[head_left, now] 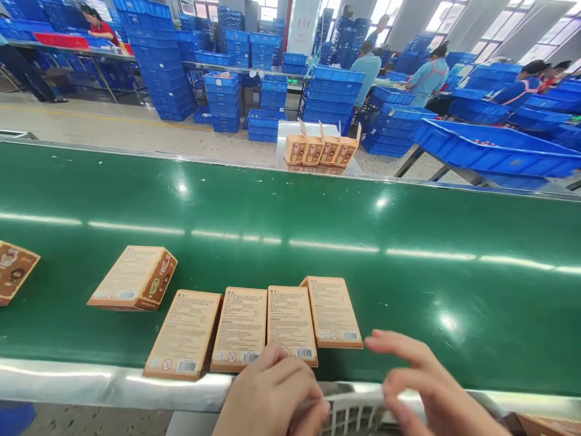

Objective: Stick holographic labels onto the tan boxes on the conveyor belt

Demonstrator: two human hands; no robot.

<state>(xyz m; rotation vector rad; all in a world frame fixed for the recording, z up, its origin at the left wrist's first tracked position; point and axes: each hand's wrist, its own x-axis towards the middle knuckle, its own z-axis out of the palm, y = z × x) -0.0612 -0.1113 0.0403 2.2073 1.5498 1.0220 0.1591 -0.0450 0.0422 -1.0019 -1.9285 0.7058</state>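
Observation:
Near the belt's front edge, my left hand [276, 390] overlaps the lower edges of two small cardboard boxes, a middle box [240, 327] and another box [290, 321]. Its fingers are curled in, and whatever they may hold is hidden. To the right, my right hand [424, 381] has its fingers apart and holds nothing; its fingertips are close to the corner of the rightmost box [333, 312]. A fourth box [184, 333] lies at the left of this row. Printed text and barcodes face up. A white plastic grid [356, 415] shows below, between my hands.
The green conveyor belt [254, 200] runs across, with a metal edge [113, 387] in front. Farther left lie a tilted box [131, 275] and a brown box [16, 272]. Several open-flapped boxes [320, 150] stand beyond. Blue crates [152, 60] and people [429, 75] fill the background.

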